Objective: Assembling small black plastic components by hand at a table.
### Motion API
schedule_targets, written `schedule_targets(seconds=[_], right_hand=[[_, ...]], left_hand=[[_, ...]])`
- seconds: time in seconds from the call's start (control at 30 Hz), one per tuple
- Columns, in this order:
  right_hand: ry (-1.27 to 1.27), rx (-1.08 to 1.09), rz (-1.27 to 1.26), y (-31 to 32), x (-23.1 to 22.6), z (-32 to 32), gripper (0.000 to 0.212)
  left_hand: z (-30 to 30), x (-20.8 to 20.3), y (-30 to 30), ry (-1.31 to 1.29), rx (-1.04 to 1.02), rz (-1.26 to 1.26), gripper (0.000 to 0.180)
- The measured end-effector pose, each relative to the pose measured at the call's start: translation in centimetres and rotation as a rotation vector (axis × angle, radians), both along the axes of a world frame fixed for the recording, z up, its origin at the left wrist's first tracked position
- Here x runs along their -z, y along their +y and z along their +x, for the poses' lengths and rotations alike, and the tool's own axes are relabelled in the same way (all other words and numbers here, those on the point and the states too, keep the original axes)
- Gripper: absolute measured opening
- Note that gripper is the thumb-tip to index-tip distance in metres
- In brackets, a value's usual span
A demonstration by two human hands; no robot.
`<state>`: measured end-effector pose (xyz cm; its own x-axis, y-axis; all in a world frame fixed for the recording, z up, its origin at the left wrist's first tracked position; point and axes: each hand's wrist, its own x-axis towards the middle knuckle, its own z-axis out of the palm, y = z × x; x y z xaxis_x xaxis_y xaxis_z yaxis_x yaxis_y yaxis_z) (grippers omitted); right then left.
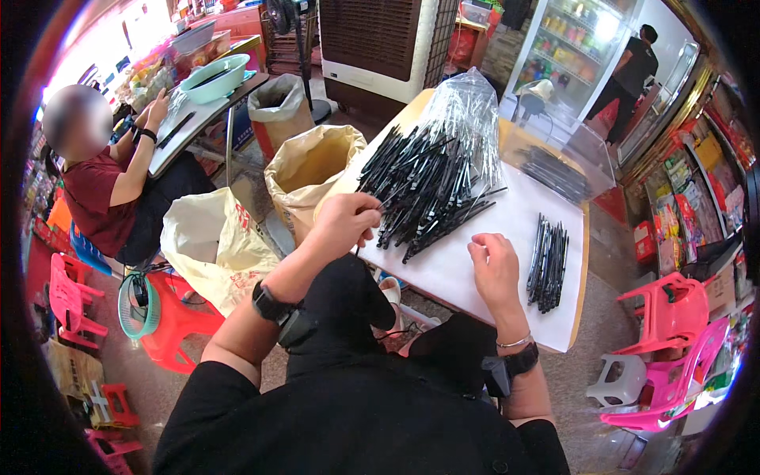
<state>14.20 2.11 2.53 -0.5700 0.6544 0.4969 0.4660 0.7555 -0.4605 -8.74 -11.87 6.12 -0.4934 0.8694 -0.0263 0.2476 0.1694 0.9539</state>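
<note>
A loose heap of thin black plastic sticks (pixel 423 186) spills from a clear plastic bag (pixel 467 103) onto the white-topped table (pixel 459 273). At the heap's near left edge is my left hand (pixel 346 220), its fingers curled together; whatever they may hold is hidden. My right hand (pixel 496 273) hovers over the near part of the table, thumb and bent fingers apart with nothing visible between them. To its right lies a neater bundle of the same black sticks (pixel 548 265), roughly lined up.
A clear plastic box (pixel 558 170) with more sticks stands at the table's far right. Open sacks (pixel 210 245) crowd the left side. A person (pixel 103 186) sits at another table at left; a second person (pixel 629 71) stands far right. Pink chairs (pixel 669 309) stand at right.
</note>
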Motion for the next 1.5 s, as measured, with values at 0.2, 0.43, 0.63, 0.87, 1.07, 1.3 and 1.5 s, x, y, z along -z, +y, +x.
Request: schedule_targets(seconds=[0.2, 0.43, 0.63, 0.87, 1.07, 1.3, 1.5], right_hand=[[0.108, -0.265, -0.754, -1.6, -0.5, -2.1, 0.020], [0.488, -0.262, -1.116, -2.1, -2.7, -2.6, 0.037], [0.568, -0.169, -1.085, 0.3, -3.0, 0.6, 0.032], [0.756, -0.118, -1.121, 2.6, -3.0, 0.9, 0.031], [0.152, 0.198, -0.630, 7.9, 1.6, -2.6, 0.026], [-0.104, 0.318, -0.290, 10.5, 3.9, -6.3, 0.030], [0.262, 0.117, -0.986, 10.3, 1.5, -4.3, 0.018]], left_hand=[[1.5, 0.4, -3.0, -0.236, 0.023, 0.044, 0.023], [6.4, 1.8, 0.1, 0.000, 0.151, 0.114, 0.018], [9.2, 3.1, 4.4, -0.442, 0.400, 0.050, 0.023], [10.2, 4.7, 7.3, -0.619, 0.347, 0.137, 0.015], [9.1, 4.5, 5.6, -0.755, 0.252, 0.279, 0.014], [7.5, 4.7, 4.3, -0.694, 0.326, 0.232, 0.015], [7.6, 4.7, 4.5, -0.726, 0.303, 0.211, 0.016]])
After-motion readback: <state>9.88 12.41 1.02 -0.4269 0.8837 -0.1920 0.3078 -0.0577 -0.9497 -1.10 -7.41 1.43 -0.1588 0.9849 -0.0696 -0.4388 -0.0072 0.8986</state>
